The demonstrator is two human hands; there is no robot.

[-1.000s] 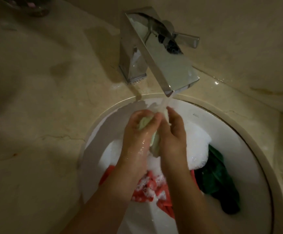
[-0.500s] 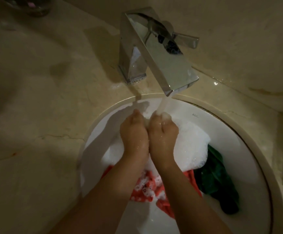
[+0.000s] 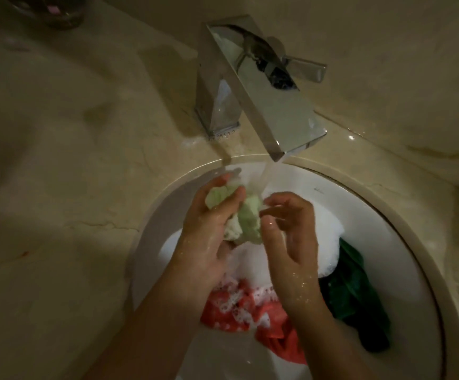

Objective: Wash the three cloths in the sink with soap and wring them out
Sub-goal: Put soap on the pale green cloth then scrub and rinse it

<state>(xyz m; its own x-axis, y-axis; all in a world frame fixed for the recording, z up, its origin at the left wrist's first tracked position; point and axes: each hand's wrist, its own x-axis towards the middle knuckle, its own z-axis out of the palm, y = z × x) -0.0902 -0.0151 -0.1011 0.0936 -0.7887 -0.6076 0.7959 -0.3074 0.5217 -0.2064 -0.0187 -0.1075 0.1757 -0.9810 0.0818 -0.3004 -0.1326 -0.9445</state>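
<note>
Now, pale green cloth (image 3: pixel 246 220): frame centre under the faucet (image 3: pixel 261 86) stream, soaked, limp, soapy-slick.
Left hand (image 3: pixel 209 229): grip clamped on the wad.
Right hand (image 3: pixel 288 229): fingers apart, just beside it.
Hold: bunch both ends.
Red cloth (image 3: pixel 239 314), dark green cloth (image 3: pixel 357 297): lower sink (image 3: pixel 387 215).

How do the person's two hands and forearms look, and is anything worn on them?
Both the left hand and the right hand are bare and wet, with shining droplets. No glove, ring, watch or bracelet shows. Both forearms are uncovered; no sleeve reaches into view.
</note>
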